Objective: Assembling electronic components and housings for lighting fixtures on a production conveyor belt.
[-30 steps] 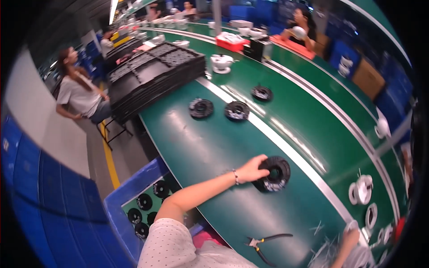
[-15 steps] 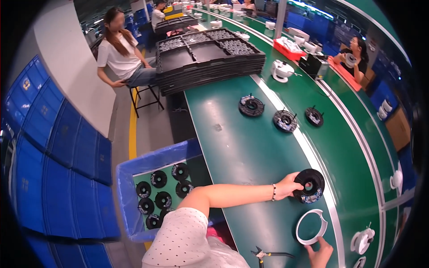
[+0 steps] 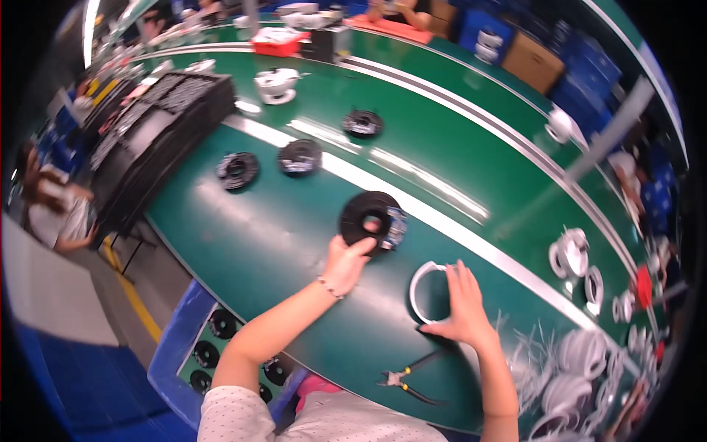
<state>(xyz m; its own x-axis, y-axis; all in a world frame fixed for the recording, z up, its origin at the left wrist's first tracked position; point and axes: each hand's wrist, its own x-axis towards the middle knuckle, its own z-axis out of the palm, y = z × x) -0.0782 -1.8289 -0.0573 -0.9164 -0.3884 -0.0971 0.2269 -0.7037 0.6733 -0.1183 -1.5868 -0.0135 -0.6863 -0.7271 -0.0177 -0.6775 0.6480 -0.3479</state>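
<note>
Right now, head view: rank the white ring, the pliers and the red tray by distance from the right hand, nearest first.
1. White ring: under the right hand, touching its fingers.
2. Pliers: just below the hand, near the belt's close edge.
3. Red tray: far end of the belt, upper left.

black pliers on green belt, blue crate beside.

My left hand shows a thin beaded bracelet at the wrist; white dotted short sleeve up at the shoulder, forearms bare, right hand unadorned.
</note>
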